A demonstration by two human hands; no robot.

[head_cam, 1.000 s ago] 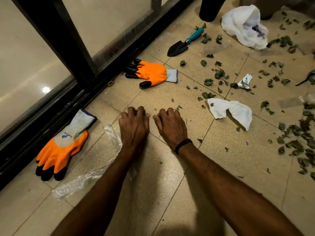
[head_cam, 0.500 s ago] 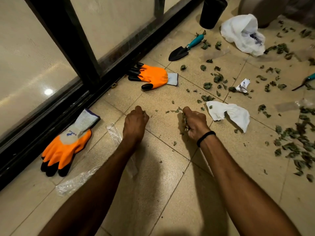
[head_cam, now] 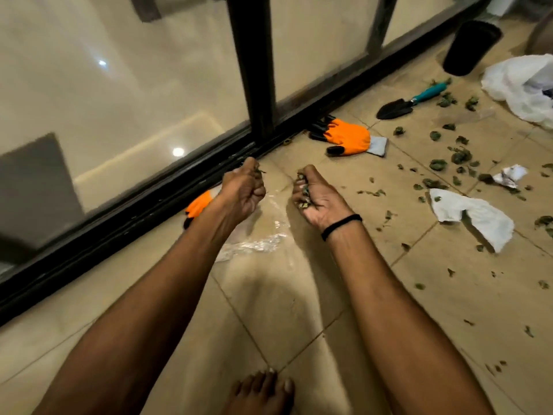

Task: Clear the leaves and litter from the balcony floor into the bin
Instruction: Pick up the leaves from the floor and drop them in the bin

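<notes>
My left hand (head_cam: 244, 188) is curled into a fist around a few dry green leaf bits, lifted above the tiled floor beside the window frame. My right hand (head_cam: 317, 196), a black band at its wrist, grips a bigger clump of leaves, palm turned inward. Many dry leaves (head_cam: 438, 164) lie scattered over the tiles to the right. Litter lies among them: a crumpled white tissue (head_cam: 475, 214), a small paper scrap (head_cam: 510, 175) and a clear plastic wrapper (head_cam: 257, 241) under my hands. A black pot-like bin (head_cam: 469, 46) stands at the far right.
An orange work glove (head_cam: 347, 137) lies by the window track; a second orange glove (head_cam: 197, 205) peeks out behind my left wrist. A teal-handled trowel (head_cam: 410, 101) and a white plastic bag (head_cam: 523, 85) lie at the far right. My bare foot (head_cam: 260, 393) is at the bottom.
Both hands closed on leaves gathered from the tile and lifted off the floor. The view swung left, so the window now fills more of it.
</notes>
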